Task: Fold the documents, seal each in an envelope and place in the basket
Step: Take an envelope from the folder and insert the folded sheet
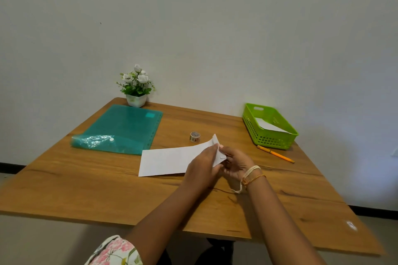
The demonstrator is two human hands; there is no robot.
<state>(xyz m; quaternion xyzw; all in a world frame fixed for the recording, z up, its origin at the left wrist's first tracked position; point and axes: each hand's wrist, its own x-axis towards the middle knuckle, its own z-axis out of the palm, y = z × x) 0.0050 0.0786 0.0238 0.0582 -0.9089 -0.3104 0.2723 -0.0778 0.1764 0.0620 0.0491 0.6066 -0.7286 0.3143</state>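
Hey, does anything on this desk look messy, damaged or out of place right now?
Nothing is spilled or broken. The only untidy bit is the teal folder: its near end is crumpled and curls up off the table. The pencil lies loose beside the green basket.

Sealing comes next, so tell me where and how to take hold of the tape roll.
Pinch the tape roll across its outer rim, coming from above. It seems to stand on its flat side with the open core upward, clear of the paper, so fingers fit on both sides.
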